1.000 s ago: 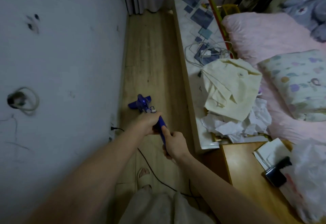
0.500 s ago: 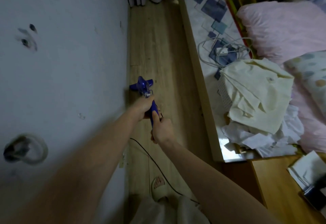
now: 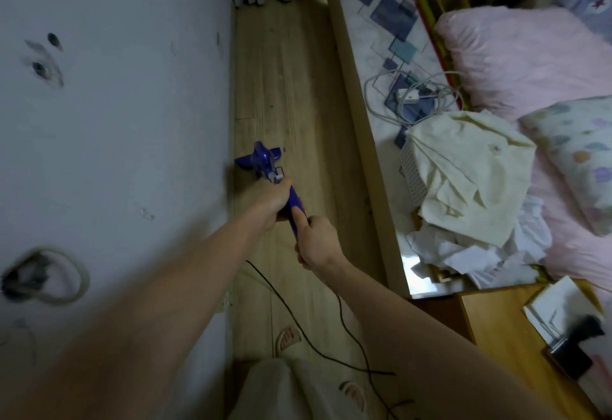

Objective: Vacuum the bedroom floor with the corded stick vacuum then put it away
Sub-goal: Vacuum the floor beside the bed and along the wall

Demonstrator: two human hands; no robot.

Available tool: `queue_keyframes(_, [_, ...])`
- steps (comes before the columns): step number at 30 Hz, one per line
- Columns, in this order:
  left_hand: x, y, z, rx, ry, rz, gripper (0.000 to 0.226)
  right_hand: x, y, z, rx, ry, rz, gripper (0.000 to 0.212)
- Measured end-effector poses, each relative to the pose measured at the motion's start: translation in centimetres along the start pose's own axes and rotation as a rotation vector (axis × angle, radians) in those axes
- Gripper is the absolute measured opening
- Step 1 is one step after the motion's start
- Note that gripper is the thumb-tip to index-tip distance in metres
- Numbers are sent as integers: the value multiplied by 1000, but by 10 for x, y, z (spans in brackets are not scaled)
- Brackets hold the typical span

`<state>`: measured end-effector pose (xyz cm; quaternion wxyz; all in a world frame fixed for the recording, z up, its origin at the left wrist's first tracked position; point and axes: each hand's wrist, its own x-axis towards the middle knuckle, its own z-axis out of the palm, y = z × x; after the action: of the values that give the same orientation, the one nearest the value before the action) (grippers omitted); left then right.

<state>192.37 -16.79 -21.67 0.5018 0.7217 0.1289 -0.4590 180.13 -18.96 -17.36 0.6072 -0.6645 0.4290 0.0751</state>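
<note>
A: Grip check: left hand (image 3: 273,199) is wrapping the blue stick vacuum (image 3: 288,197) handle up front, right hand (image 3: 316,243) is clamping it just behind, index finger lying along the shaft. Both closed on it.

B: Where's the vacuum sitting?

A: Head (image 3: 260,159) is resting on the wood floor (image 3: 298,88), tucked against the white wall (image 3: 126,88), in the strip between wall and the long low ledge (image 3: 371,141).

B: Ledge and bed side?

A: Pink bedding (image 3: 516,55) is lying beyond the ledge. Cream cloth (image 3: 470,174) is piling over a white basket (image 3: 412,174) on the ledge, crumpled paper below it, white cables (image 3: 390,88) coiling further up.

B: Cord?

A: Black cord (image 3: 288,307) is trailing across the floor behind the hands, looping near the person's slippered feet (image 3: 288,337).
</note>
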Motion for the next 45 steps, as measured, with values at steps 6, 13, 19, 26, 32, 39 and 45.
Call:
queue_keyframes(6, [-37, -20, 31, -61, -42, 12, 37, -49, 9, -35, 68, 27, 15, 38])
queue_keyframes(13, [-94, -51, 66, -140, -105, -1, 19, -116, 29, -75, 104, 80, 25, 38])
queue_keyframes(19, [-135, -85, 94, -102, -180, 0, 21, -168, 53, -101, 80, 136, 34, 38])
queue_keyframes(26, [-155, -108, 91, -36, -182, -7, 26, -192, 74, -88, 233, 91, 74, 33])
queue_keyframes(32, [-132, -93, 88, 0, -184, -34, 34, -158, 77, -85, 213, 71, 86, 35])
queue_keyframes(39, [-74, -52, 85, 36, -184, -23, 30, -86, 61, -79, 231, 69, 98, 37])
queue_keyframes(45, [-15, -5, 72, 99, -161, 17, 18, -11, 31, -58, 198, 103, 135, 40])
